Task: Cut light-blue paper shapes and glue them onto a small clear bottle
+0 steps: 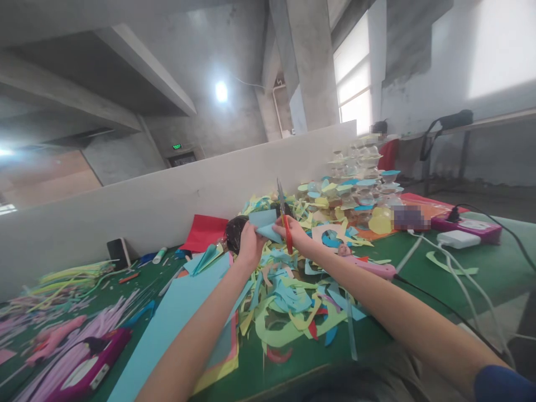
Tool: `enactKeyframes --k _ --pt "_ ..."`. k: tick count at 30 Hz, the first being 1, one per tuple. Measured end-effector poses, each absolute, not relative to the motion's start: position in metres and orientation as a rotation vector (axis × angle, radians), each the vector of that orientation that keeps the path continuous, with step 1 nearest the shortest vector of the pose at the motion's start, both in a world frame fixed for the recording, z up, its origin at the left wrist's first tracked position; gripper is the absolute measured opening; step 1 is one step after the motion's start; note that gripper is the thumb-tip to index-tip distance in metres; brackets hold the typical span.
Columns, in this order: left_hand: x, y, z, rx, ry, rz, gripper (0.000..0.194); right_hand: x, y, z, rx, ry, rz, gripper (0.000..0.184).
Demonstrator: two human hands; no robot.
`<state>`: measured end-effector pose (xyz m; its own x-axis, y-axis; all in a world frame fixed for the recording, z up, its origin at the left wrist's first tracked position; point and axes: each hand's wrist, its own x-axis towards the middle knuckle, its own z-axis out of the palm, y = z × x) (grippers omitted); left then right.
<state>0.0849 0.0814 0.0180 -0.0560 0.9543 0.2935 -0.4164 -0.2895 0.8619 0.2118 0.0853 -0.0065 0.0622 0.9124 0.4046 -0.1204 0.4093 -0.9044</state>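
Observation:
In the head view, my left hand [250,247] is closed on a folded piece of light blue paper [263,218]. My right hand [294,234] has a pair of red-handled scissors [288,241] in it, the blades pointing up and away from the paper. Its fingertips also touch the paper's right edge. Below both hands lies a heap of blue, green and yellow paper scraps [288,298]. Large blue paper sheets [167,318] are under my left forearm, with pink and yellow ones beneath. The exact grip of the fingers is partly hidden.
A pink glue gun [368,267] lies under my right forearm, its cord trailing right. Stacked clear cups with paper discs [364,184] stand at the back right. Purple power strips [98,365] sit on both sides. A phone [119,254] leans against the white partition [167,192].

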Motion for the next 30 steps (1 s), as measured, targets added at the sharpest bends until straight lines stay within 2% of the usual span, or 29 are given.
enactKeyframes --k 8,30 --pt "0.086 0.082 0.015 1.087 0.722 1.667 0.016 0.211 0.093 -0.01 -0.801 -1.247 0.919 0.047" --pt "0.088 0.079 0.012 1.158 0.815 1.718 0.006 0.212 0.09 -0.015 -0.757 -1.368 0.823 0.041"
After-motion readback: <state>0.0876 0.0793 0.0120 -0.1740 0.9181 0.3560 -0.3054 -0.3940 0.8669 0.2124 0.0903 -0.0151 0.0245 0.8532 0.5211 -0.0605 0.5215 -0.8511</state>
